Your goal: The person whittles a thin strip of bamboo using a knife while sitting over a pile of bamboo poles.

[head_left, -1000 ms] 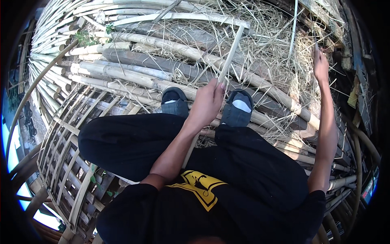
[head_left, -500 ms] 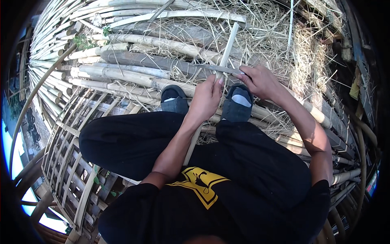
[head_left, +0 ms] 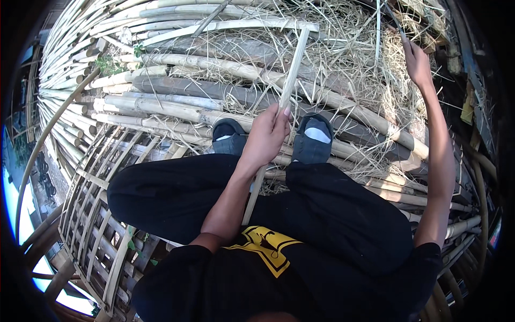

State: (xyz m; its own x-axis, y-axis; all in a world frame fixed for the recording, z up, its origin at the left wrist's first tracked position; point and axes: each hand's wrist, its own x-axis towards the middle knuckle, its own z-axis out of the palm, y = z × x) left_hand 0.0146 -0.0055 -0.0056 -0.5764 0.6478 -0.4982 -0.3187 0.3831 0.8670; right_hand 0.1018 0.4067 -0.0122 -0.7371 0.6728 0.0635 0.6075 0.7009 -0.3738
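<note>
My left hand (head_left: 266,134) is closed around a long, pale bamboo strip (head_left: 294,65). The strip slants from the shavings beyond my feet, through my grip, down to my lap. Out at the upper right, my arm stretched, my right hand (head_left: 416,63) grips a knife (head_left: 396,22). Its dark blade points up and away over the straw-like shavings, well apart from the strip. The knife's handle is mostly hidden in my fingers. Between my arms, my two dark shoes (head_left: 312,140) rest on the bamboo poles, just past my left hand.
Bamboo poles (head_left: 209,64) lie side by side across the ground ahead, with a large stack at far left. Loose shavings (head_left: 343,59) cover the upper right. A woven bamboo lattice (head_left: 102,214) stands by my left knee. A curved pole (head_left: 48,121) arches at left.
My right hand has swung the knife off the strip, up and out to the right. My left hand still holds the strip and has dropped slightly lower.
</note>
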